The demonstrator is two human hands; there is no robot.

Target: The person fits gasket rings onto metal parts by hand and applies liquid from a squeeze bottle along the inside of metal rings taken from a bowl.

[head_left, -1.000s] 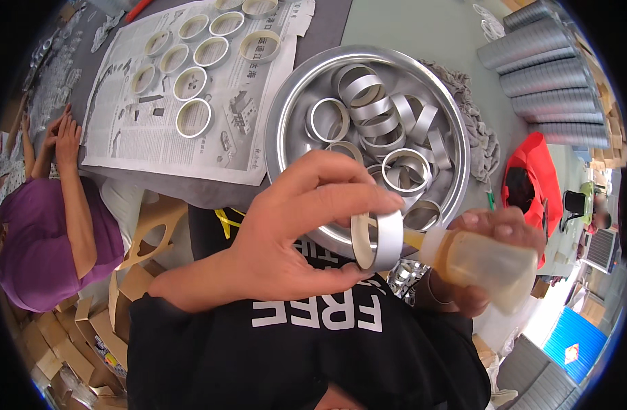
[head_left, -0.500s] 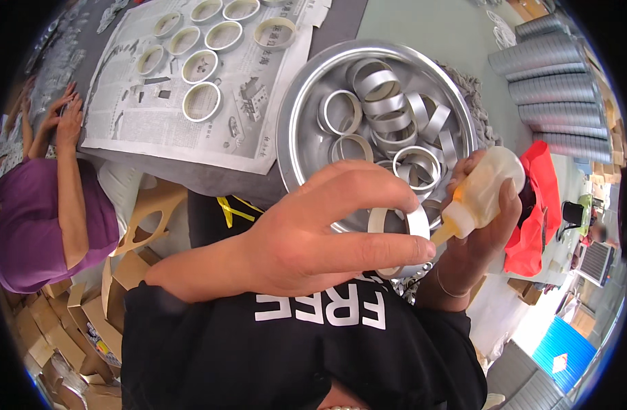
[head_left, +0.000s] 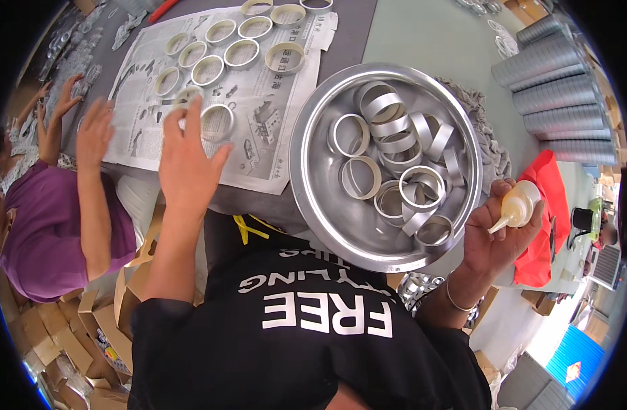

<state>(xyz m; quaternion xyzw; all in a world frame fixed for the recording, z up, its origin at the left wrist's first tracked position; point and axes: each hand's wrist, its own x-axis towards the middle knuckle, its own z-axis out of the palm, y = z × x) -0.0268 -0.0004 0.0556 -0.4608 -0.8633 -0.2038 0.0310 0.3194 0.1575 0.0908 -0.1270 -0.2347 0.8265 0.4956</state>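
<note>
Head view: blurred left fingers (head_left: 192, 113) among pale rings (head_left: 233, 123), grip impossible to tell, right fingers (head_left: 501, 188) around a squeeze bottle (head_left: 520, 204).

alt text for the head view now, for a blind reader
The person's right hand holds a small bottle, nozzle angled down-left, while the blurred left hand is over pale rings on a newspaper sheet. Between the hands sits a shiny metal basin of silvery rings. Someone in a purple top is at far left.
</note>
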